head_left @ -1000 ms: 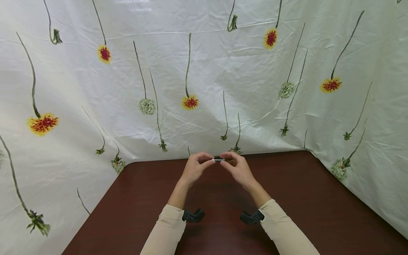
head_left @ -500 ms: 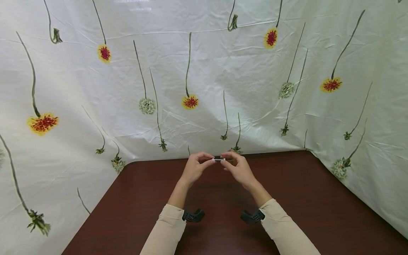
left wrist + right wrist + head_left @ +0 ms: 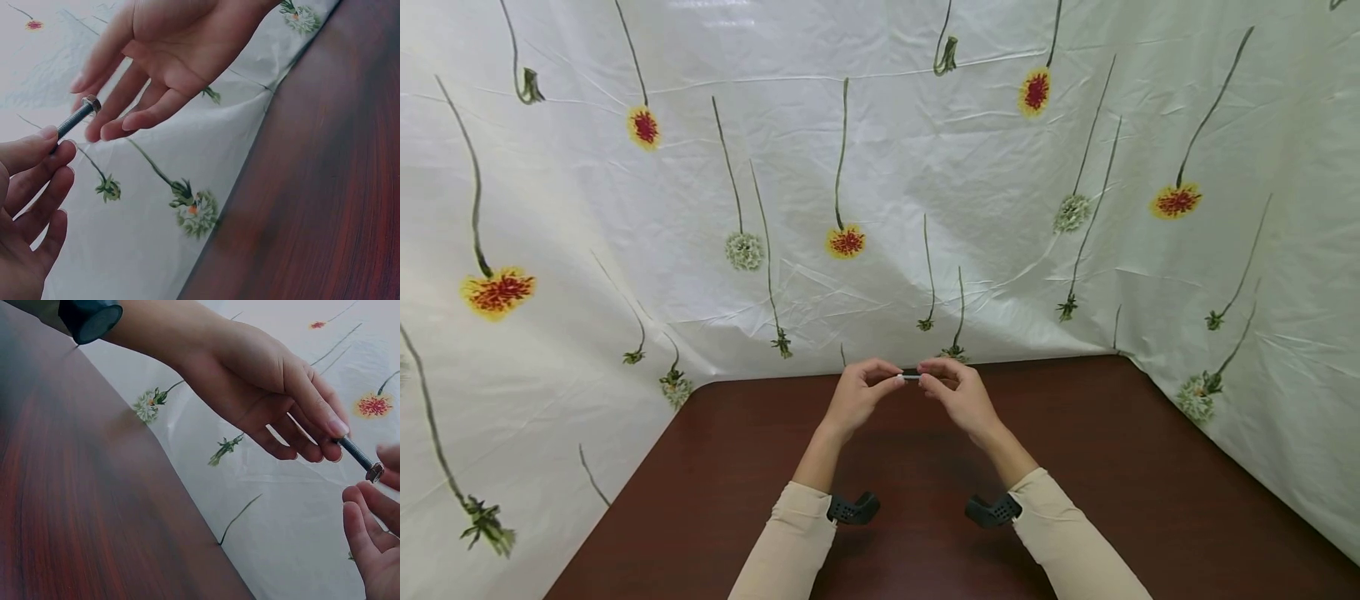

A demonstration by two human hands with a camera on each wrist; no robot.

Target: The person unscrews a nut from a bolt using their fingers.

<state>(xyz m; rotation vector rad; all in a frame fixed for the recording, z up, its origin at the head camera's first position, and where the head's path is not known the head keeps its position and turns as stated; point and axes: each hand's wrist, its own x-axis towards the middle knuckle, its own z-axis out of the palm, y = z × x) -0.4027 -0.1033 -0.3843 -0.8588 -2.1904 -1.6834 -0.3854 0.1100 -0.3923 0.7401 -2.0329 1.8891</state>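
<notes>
A metal bolt [image 3: 76, 120] with a threaded shank lies nearly level between the hands, raised above the table. My left hand [image 3: 856, 398] pinches one end of it between thumb and fingertips, which hide that end. On the other end sits a hex piece [image 3: 374, 472]; I cannot tell whether it is a nut or the bolt's head. My right hand [image 3: 958, 400] surrounds this end with thumb and fingers spread. In the right wrist view its fingertips [image 3: 354, 492] are just below the hex piece, with a small gap showing.
Below the hands is a dark red-brown wooden table [image 3: 737, 483]. A white cloth [image 3: 880, 167] printed with flowers hangs behind and along both sides. Each wrist wears a dark band [image 3: 853, 507], over beige sleeves [image 3: 790, 542].
The right thumb has shifted slightly in the head view and now covers the bolt's right end, which showed half a second ago. The left hand keeps its grip, and both arms stay nearly still.
</notes>
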